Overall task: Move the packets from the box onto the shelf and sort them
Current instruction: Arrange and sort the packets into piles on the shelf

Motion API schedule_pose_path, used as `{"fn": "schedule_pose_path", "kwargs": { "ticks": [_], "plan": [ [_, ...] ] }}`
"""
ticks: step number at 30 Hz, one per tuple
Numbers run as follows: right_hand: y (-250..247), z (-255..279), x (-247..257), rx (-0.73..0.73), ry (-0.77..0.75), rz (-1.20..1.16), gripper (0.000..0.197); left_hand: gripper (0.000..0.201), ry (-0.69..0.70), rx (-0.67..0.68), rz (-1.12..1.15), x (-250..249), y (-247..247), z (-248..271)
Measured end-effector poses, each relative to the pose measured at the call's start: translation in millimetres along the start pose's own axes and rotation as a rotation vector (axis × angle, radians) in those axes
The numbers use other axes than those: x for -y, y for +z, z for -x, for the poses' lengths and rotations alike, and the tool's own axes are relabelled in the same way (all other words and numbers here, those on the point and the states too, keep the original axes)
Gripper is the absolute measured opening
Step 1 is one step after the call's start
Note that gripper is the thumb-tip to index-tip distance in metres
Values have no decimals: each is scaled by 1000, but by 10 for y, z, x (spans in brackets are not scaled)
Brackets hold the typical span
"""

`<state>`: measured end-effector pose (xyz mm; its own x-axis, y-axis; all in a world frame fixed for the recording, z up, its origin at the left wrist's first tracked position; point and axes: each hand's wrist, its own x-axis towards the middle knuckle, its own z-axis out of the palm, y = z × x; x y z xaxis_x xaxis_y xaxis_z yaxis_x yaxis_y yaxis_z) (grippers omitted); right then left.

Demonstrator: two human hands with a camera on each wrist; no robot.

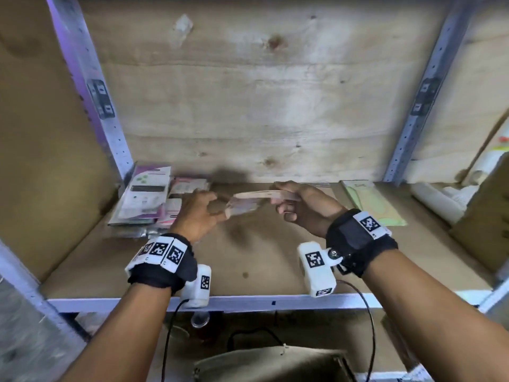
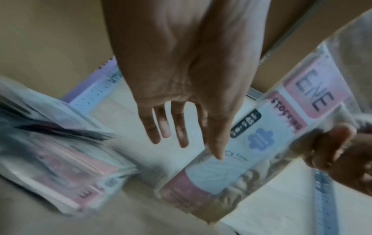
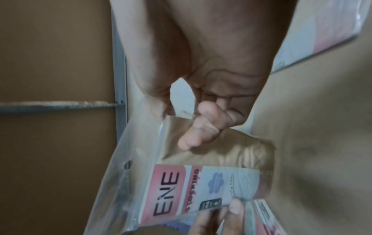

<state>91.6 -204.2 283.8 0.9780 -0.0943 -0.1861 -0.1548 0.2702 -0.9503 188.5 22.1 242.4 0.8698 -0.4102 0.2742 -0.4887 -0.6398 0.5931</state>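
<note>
Right hand: we pinch the stocking packet by its top edge.
Left hand: our straight fingers touch the packet's far end.
Stack: left of our grip.

My arms are bare up to the wrists. On each wrist I wear a black fabric band faced with white tiles printed with black square codes. Beside each band, on the inner side, sits a white padded camera block bearing the same kind of code; a silver screw joins the right one to its band. A thin black cable hangs below each block.
</note>
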Motion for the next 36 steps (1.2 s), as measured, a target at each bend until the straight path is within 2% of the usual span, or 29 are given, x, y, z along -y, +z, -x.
{"fn": "schedule_pose_path", "kwargs": {
  "ticks": [2, 5, 9, 13, 14, 16, 18, 21, 24, 27, 30, 32, 34, 36],
  "plan": [
    [-187, 140, 130, -4, -16, -55, 17, 15, 109, -14, 87, -165, 121, -3],
    [-449, 288, 282, 0, -73, -109, 40, 5, 258, -91, 269, -393, 279, -14],
    [-728, 380, 275, -65, -164, -114, 37, 6, 306, -86, 462, -554, 481, -107],
    [-894, 356, -54, -186, -223, 172, 13, 11, 197, 42, 579, -580, 689, -175],
    [-922, 342, -165, -214, -216, 233, 13, 11, 150, 63, 618, -595, 742, -177],
    [-972, 307, -358, -207, -191, 347, 25, 10, 53, 109, 690, -650, 846, -168],
    [-1015, 263, -479, -136, -159, 447, 38, 13, -46, 158, 758, -707, 946, -150],
    [-1059, 219, -522, -69, -146, 354, 16, 21, -194, 217, 854, -755, 1108, -140],
    [-1158, 182, -555, -61, -132, 323, 21, 27, -317, 276, 899, -773, 1208, -169],
    [-1203, 171, -537, 48, -94, 395, 29, 34, -348, 215, 906, -741, 1162, -302],
    [-1232, 202, -492, 191, -51, 438, 35, 37, -363, -12, 1020, -655, 1014, -448],
    [-1271, 232, -487, 257, -17, 462, 40, 41, -350, -127, 990, -553, 914, -517],
    [-1340, 272, -490, 230, 25, 500, 40, 49, -315, -125, 861, -429, 845, -553],
    [-1422, 312, -491, 143, 40, 520, 36, 44, -248, -70, 760, -339, 822, -547]
  ]
}}
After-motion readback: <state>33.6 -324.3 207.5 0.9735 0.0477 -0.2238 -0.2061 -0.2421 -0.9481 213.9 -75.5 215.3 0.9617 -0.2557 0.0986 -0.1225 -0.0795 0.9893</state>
